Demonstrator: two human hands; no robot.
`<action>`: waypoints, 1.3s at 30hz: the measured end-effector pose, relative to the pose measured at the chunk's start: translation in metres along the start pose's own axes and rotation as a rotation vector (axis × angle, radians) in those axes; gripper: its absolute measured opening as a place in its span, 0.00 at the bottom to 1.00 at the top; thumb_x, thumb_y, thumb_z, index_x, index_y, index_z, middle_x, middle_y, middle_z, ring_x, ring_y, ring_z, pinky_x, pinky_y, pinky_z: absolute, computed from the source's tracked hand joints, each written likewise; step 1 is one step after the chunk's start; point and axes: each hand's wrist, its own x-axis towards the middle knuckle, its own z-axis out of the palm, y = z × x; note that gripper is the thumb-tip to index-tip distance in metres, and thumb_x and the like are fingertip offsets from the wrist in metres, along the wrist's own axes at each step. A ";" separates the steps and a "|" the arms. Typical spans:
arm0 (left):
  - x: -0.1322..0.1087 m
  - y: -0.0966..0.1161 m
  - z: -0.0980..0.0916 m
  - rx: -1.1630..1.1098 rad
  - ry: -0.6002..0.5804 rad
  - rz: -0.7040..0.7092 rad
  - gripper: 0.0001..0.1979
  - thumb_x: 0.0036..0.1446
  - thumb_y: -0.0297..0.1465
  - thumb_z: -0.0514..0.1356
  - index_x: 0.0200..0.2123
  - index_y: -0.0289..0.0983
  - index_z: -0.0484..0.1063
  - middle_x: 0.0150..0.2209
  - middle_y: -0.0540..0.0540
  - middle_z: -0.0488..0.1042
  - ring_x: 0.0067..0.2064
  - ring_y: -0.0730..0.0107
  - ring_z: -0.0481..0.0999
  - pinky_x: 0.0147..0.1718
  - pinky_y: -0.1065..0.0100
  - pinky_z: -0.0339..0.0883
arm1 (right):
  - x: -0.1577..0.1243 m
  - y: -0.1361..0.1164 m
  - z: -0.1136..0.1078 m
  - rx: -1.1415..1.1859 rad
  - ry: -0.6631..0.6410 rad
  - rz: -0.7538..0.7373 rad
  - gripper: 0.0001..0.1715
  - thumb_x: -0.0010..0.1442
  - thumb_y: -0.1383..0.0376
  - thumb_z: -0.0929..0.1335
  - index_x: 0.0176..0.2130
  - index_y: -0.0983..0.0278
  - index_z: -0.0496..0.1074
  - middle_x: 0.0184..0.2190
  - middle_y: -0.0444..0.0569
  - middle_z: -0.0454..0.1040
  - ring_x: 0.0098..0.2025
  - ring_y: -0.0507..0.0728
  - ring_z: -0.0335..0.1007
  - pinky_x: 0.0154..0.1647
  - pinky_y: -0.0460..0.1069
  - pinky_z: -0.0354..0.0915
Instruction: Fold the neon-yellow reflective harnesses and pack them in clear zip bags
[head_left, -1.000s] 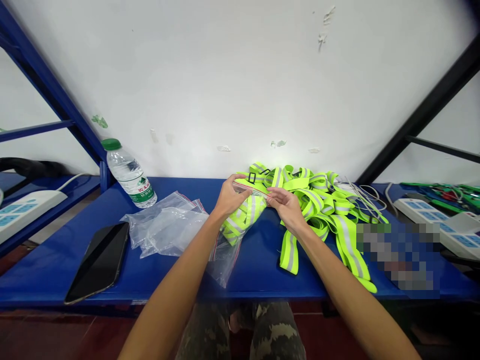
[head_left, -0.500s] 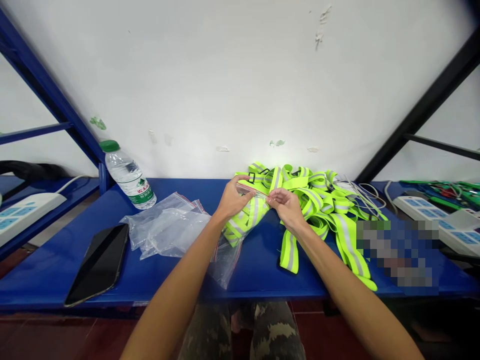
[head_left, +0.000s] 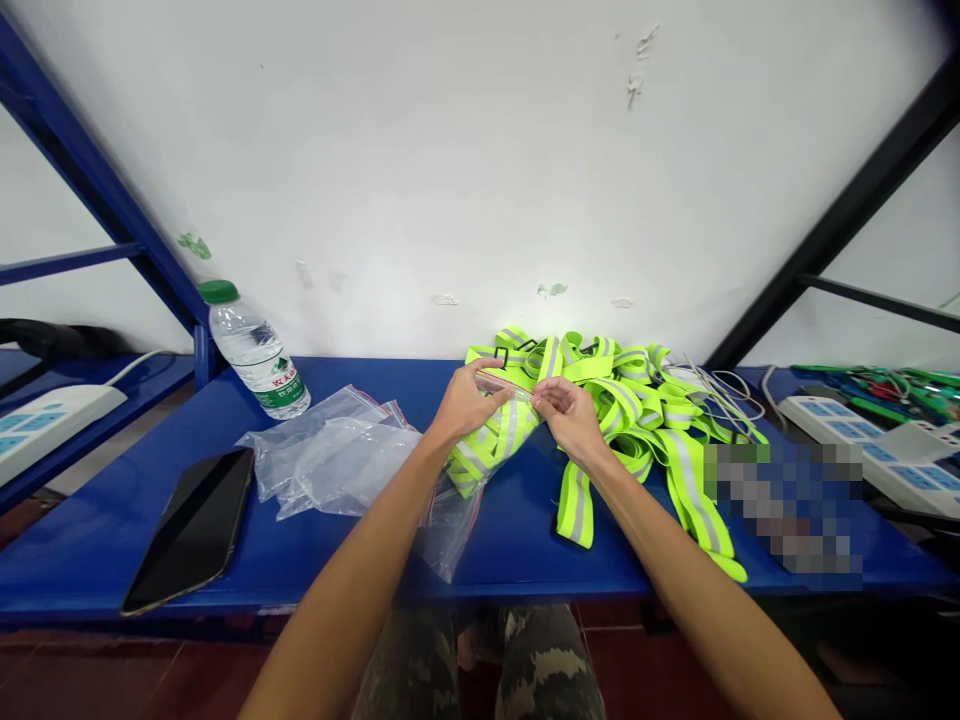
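Observation:
A clear zip bag (head_left: 450, 535) hangs from its red-edged seal, with neon-yellow reflective straps (head_left: 491, 450) packed inside. My left hand (head_left: 469, 400) grips the seal's left end. My right hand (head_left: 570, 420) pinches the seal's right end, its fingertips touching the plastic. Just beyond and right of my hands lies a tangled pile of neon-yellow straps with grey reflective stripes (head_left: 637, 400), and one strap end (head_left: 574, 505) trails toward me below my right hand.
A blue table edge (head_left: 300, 600) runs below. Left stand more zip bags (head_left: 330, 465), a water bottle (head_left: 255, 355) and a black phone (head_left: 191, 530). White cables (head_left: 727, 390) lie right of the pile, beside a power strip (head_left: 862, 450). A pixelated patch hides part of the right table.
The view has shifted slightly, so the table contents sit a little further left. My hands remain on the bag's seal, with only small finger movement.

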 end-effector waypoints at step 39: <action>0.002 -0.004 -0.004 0.120 0.229 0.042 0.26 0.46 0.32 0.69 0.50 0.36 0.70 0.40 0.43 0.77 0.40 0.63 0.77 0.45 0.63 0.68 | 0.007 -0.001 -0.010 0.093 -0.029 0.104 0.32 0.37 0.52 0.79 0.37 0.61 0.66 0.21 0.39 0.72 0.23 0.52 0.69 0.30 0.51 0.68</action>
